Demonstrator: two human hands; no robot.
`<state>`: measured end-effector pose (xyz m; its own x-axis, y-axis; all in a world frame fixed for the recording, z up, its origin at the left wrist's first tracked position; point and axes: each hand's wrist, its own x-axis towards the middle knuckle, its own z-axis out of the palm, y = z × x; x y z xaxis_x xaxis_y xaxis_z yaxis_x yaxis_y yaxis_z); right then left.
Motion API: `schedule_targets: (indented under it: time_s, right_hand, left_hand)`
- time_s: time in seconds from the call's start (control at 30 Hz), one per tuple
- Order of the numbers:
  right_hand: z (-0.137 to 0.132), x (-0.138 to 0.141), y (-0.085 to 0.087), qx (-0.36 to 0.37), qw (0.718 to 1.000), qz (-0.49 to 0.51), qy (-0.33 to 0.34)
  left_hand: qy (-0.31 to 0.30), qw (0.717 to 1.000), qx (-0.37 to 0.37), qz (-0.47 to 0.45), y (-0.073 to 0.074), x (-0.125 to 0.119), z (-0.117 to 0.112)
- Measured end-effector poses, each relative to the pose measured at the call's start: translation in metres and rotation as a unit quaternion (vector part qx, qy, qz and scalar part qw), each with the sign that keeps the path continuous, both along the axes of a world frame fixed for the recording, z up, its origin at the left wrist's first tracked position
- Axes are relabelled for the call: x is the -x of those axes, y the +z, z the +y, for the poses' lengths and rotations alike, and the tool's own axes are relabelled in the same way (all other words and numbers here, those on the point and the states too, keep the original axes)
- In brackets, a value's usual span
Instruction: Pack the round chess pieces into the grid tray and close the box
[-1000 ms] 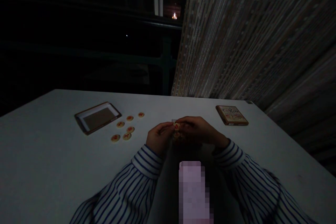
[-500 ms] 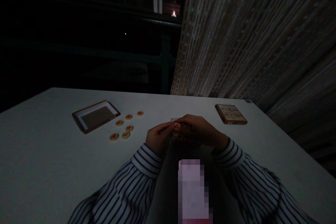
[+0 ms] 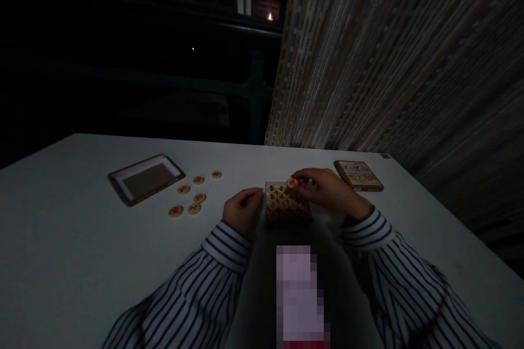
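A small clear box (image 3: 286,204) filled with several round pale game pieces marked in red sits on the white table (image 3: 73,251) in front of me. My right hand (image 3: 327,191) pinches one round piece (image 3: 292,182) at the box's far right corner. My left hand (image 3: 241,210) rests curled against the box's left side, steadying it. Several more round pieces (image 3: 192,199) lie loose on the table to the left.
A shallow brown tray or lid (image 3: 145,179) lies at the far left. A small brown printed box (image 3: 359,174) lies at the far right near the table edge. A woven blind wall stands behind on the right. The room is very dark.
My hands were together over the box, both on one piece. Now they have parted: the right carries the piece to the box's far corner, the left has dropped to the box's side.
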<state>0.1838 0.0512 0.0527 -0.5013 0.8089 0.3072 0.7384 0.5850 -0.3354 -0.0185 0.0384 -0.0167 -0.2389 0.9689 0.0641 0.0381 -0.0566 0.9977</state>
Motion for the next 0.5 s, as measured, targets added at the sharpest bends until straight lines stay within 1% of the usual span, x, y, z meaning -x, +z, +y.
schedule_targets:
  time_s: [0.2, 0.5]
  right_hand:
    - [0.005, -0.009, -0.003, 0.025, 0.999, -0.03, -0.009]
    - [0.013, -0.008, -0.018, 0.038, 0.997, -0.065, 0.012]
  left_hand:
    - [-0.009, 0.998, -0.024, 0.058, -0.015, 0.001, 0.004]
    - [-0.015, 0.996, -0.019, 0.089, -0.016, 0.005, 0.005]
